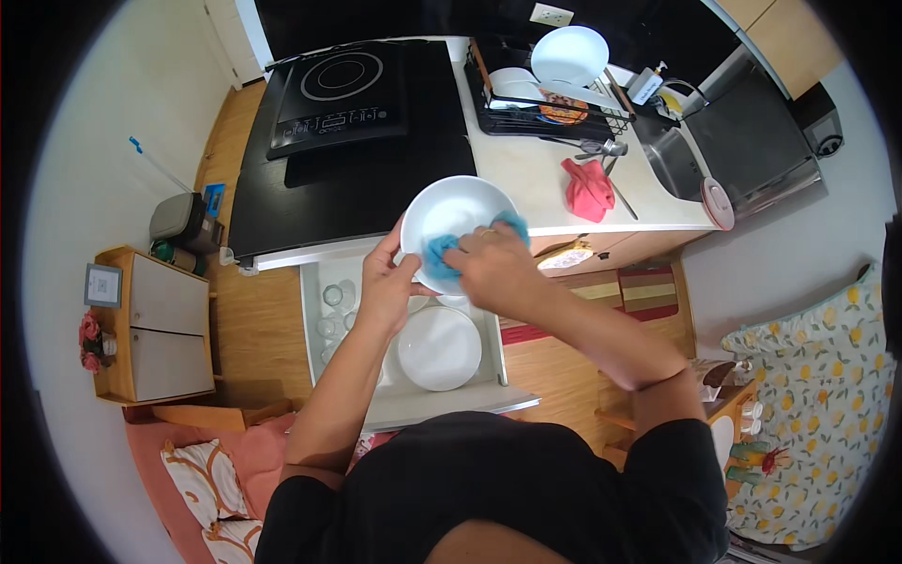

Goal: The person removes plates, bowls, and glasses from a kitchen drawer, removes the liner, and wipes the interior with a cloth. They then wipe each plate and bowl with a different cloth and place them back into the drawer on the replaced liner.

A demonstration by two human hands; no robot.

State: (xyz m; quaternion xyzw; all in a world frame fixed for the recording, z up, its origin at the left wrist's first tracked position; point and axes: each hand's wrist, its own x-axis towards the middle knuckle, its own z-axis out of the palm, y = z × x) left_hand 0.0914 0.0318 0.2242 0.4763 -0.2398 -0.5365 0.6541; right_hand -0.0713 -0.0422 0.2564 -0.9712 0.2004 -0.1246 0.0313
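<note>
A white bowl (458,201) is held tilted above the counter's front edge. My left hand (389,285) grips its left rim, thumb near the inside and fingers beneath. In my right hand (493,264) is a bunched blue cloth (442,257), pressed against the inside of the bowl. Part of the cloth shows beyond my knuckles, and that part is blurred. Below the bowl, an open drawer (394,405) holds a stack of white plates (440,349) and several clear glasses (332,295); my left forearm hides some of its contents.
An induction cooktop (338,92) sits on the black counter at left. A dish rack (550,120) with plates and bowls stands at the back. A pink cloth (589,190) lies beside several utensils (606,148), left of the sink (673,162). A pink-rimmed lid (717,203) is at the counter's right end.
</note>
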